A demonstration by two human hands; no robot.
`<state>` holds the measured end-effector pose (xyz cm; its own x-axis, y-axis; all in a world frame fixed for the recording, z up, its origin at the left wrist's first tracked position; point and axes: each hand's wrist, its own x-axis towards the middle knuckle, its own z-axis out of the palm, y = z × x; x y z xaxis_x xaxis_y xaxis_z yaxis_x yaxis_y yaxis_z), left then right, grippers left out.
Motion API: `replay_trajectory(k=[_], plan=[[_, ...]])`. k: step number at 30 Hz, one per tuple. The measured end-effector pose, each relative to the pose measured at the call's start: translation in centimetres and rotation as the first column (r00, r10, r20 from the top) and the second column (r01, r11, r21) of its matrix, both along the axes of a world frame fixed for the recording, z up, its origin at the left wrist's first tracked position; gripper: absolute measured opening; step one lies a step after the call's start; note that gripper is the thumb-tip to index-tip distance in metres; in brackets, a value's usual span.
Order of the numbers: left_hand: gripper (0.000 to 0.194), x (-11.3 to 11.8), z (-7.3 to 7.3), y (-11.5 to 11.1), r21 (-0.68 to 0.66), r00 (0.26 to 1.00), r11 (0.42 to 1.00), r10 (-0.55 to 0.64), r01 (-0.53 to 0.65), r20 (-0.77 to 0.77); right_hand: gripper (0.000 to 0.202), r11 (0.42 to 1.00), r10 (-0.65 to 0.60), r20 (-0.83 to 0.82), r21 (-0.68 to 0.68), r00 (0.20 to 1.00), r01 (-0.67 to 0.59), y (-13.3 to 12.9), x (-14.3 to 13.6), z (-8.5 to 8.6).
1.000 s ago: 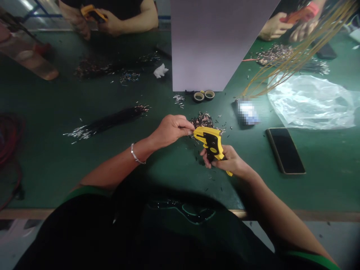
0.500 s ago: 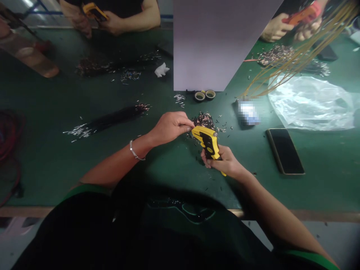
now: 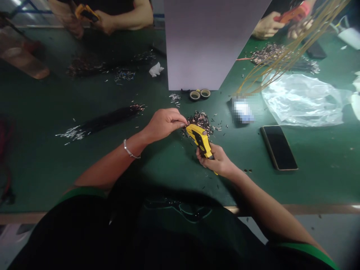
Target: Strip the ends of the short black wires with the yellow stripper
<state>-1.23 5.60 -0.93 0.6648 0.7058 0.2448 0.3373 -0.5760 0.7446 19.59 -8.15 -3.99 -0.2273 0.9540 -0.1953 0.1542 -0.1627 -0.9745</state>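
Observation:
My right hand [image 3: 218, 160] is wrapped round the handles of a yellow and black wire stripper [image 3: 201, 140], whose head points up and to the left. At the head's left end, my left hand [image 3: 168, 123] has thumb and forefinger pinched together, close against the jaws. Whatever lies between those fingertips is too small to make out. Just beyond the stripper is a heap of short black wire pieces with copper ends [image 3: 200, 119], partly hidden by the tool. Left of my left hand lies a bundle of black wires [image 3: 107, 120] with silvery tips at one end and coppery tips at the other.
A pale upright panel [image 3: 197, 45] stands ahead, with two tape rolls [image 3: 199, 94] at its foot. To the right lie a phone [image 3: 279, 147], a clear plastic bag [image 3: 306, 99] and a blurred-out pack [image 3: 242, 110]. Co-workers' hands [image 3: 108, 22] hold similar tools across the green table.
The whole view has shifted slightly, so everything sits a little farther left. The stripper's head has tilted a little in my right hand. My left hand keeps its pinch at the jaws.

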Motion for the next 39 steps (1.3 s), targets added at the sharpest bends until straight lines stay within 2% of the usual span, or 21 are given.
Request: replay_trajectory(k=[17, 25, 28, 31, 35, 39], plan=[[0.013, 0.8, -1.4, 0.4, 0.043, 0.997, 0.997, 0.069, -0.071, 0.042, 0.015, 0.998, -0.060, 0.011, -0.005, 0.998, 0.060, 0.1, -0.2, -0.7], [0.014, 1.1, -1.6, 0.6, 0.032, 0.996, 0.995, 0.091, -0.091, 0.018, 0.013, 0.995, -0.097, -0.037, 0.009, 0.995, 0.097, 0.4, -0.1, -1.5], [0.015, 0.9, -1.8, 0.7, 0.047, 0.996, 0.995, 0.088, -0.089, 0.019, 0.013, 0.994, -0.107, -0.060, -0.025, 0.992, 0.106, 0.4, -0.1, -1.7], [0.016, 0.7, -2.0, 0.8, 0.073, 0.997, 0.995, 0.071, -0.073, 0.022, 0.015, 0.989, -0.121, -0.121, -0.100, 0.985, 0.110, 0.5, -0.1, -1.9], [0.015, 0.5, -2.0, 0.7, 0.096, 0.991, 0.987, 0.131, -0.131, 0.003, 0.017, 0.985, -0.142, -0.293, -0.133, 0.946, 0.107, 0.4, 0.1, -2.3], [0.014, 0.4, -1.6, 0.3, 0.099, 0.990, 0.985, 0.139, -0.142, 0.032, 0.018, 0.982, -0.170, -0.413, -0.147, 0.895, 0.119, 0.5, 0.5, -2.7]])
